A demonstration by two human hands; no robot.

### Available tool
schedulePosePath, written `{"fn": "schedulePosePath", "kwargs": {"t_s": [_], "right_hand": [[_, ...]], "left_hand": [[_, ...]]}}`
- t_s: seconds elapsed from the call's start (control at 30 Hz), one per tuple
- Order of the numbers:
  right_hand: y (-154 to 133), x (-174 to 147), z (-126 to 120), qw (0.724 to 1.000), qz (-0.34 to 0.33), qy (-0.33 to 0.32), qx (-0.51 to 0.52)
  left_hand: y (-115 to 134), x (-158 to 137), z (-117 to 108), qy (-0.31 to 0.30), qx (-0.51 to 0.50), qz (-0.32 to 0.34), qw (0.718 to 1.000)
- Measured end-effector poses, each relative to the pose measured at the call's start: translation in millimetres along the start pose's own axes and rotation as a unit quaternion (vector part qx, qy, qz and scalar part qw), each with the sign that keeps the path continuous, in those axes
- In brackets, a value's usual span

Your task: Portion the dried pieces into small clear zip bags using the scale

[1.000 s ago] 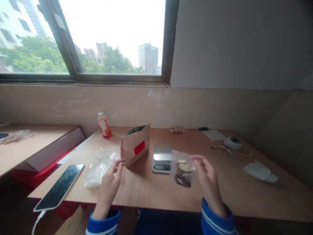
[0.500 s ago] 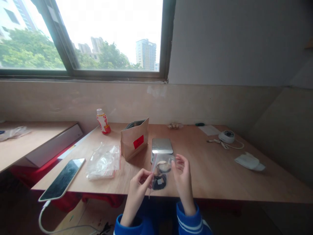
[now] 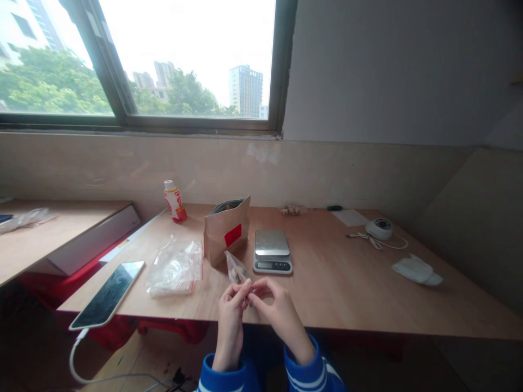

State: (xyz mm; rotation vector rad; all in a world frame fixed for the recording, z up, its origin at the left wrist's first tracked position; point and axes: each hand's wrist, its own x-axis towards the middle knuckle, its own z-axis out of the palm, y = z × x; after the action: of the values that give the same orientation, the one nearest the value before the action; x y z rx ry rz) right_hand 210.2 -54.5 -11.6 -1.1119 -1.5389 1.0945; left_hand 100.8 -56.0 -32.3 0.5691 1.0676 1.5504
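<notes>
Both hands meet at the table's front edge on a small clear zip bag (image 3: 236, 268). My left hand (image 3: 232, 310) is closed on the bag with thumb and fingers. Thumb and fingertips of my right hand (image 3: 278, 306) pinch it from the other side, touching the left fingertips. Something pale shows inside the bag; the rest of it is hidden behind my fingers. Just beyond the hands stands a digital kitchen scale (image 3: 272, 251) with a bare metal plate. Left of it, an open brown paper pouch (image 3: 226, 231) with a red label stands upright.
Several clear zip bags (image 3: 174, 269) lie at left, by a phone (image 3: 108, 296) on a charging cable. A red-and-white bottle (image 3: 175, 202) stands at the back left. On the right are a white dome camera (image 3: 379, 228) and a crumpled white cloth or tissue (image 3: 417, 270).
The bag has been turned and moved left, away from in front of the scale. My right hand has come over to meet the left and now pinches the bag.
</notes>
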Motion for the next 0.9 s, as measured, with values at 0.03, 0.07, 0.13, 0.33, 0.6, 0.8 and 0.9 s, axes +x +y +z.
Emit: {"fn": "schedulePosePath", "kwargs": {"t_s": [0.03, 0.07, 0.13, 0.33, 0.6, 0.8, 0.9], "right_hand": [[0, 0, -1, 1.0, 0.007, -0.003, 0.009], [0, 0, -1, 1.0, 0.012, -0.003, 0.018], [0, 0, -2, 0.999, 0.017, -0.002, 0.032], [0, 1, -4, 0.999, -0.021, 0.041, 0.022], [5, 3, -13, 0.972, -0.052, 0.228, 0.01], [6, 1, -42, 0.937, -0.007, 0.339, 0.086], [-5, -3, -43, 0.934, -0.013, 0.339, 0.108]], "left_hand": [[-1, 1, 0, -0.005, 0.003, 0.001, 1.0], [-1, 1, -1, -0.012, 0.009, 0.005, 1.0], [-2, 3, -2, -0.032, 0.032, 0.016, 0.999], [1, 3, -3, -0.087, 0.127, 0.085, 0.985], [7, -10, 5, -0.14, 0.132, 0.118, 0.974], [4, -16, -2, -0.227, 0.169, 0.084, 0.955], [-4, -10, -8, -0.278, 0.143, 0.083, 0.946]]}}
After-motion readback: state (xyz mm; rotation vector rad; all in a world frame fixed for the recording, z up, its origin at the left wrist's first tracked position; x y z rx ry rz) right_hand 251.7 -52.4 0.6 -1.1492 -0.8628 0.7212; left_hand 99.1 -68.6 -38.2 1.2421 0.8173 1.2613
